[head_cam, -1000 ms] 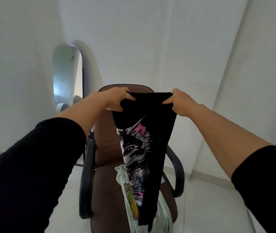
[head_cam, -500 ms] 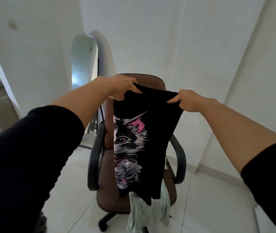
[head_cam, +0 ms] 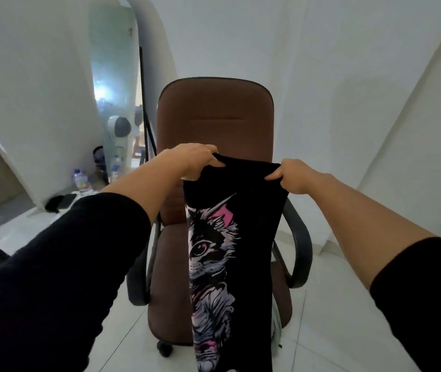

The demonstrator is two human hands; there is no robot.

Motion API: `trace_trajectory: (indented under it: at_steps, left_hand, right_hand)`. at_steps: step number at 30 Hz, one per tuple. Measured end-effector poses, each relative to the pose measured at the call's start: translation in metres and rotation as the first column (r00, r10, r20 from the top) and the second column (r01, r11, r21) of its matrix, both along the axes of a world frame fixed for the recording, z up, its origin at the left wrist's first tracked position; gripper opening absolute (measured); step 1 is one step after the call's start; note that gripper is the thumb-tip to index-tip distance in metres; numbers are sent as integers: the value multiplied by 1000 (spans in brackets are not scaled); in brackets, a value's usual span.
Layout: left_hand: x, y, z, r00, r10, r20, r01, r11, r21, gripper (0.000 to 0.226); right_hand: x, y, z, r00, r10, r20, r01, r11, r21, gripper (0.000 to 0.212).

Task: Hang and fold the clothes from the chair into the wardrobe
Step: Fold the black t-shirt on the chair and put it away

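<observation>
Black cat-print T-shirt (head_cam: 243, 237) is hanging down the centre of the frame, folded lengthwise into a narrow panel, in front of the brown office chair (head_cam: 214, 116). You are holding it by its top edge: your left hand (head_cam: 195, 163) is pinching the upper left corner, and your right hand (head_cam: 291, 178) is pinching the upper right corner, fingers (head_cam: 274, 176) pressed together on the cloth. The fabric is draping straight and limp between the two grips, so it is likely light, soft and unable to hold any shape by itself. The printed cat face probably is feeling a little stiffer than the plain black part. Since it is slack, you are best keeping both corners taut and level; letting one go would probably let the fold fall open. A pale green garment (head_cam: 277, 326) is peeking out at the lower right of the shirt, apparently lying on the chair seat. No wardrobe is showing anywhere in the frame.
</observation>
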State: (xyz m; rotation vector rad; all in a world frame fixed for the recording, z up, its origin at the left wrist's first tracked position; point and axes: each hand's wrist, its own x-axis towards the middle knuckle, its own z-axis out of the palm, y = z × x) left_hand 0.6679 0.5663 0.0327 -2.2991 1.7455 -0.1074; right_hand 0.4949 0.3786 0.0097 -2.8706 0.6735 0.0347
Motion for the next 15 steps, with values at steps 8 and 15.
trace_trajectory:
  at_steps: [8, 15]
  left_hand:
    - [116, -107, -104, 994, 110, -16, -109, 993, 47, 60]
    - [131, -113, -207, 970, 189, -151, -160, 970, 183, 59]
  right_hand:
    - [130, -89, -110, 988, -117, -99, 116, 993, -23, 54]
    - [137, -85, -212, 966, -61, -252, 44, 996, -74, 57]
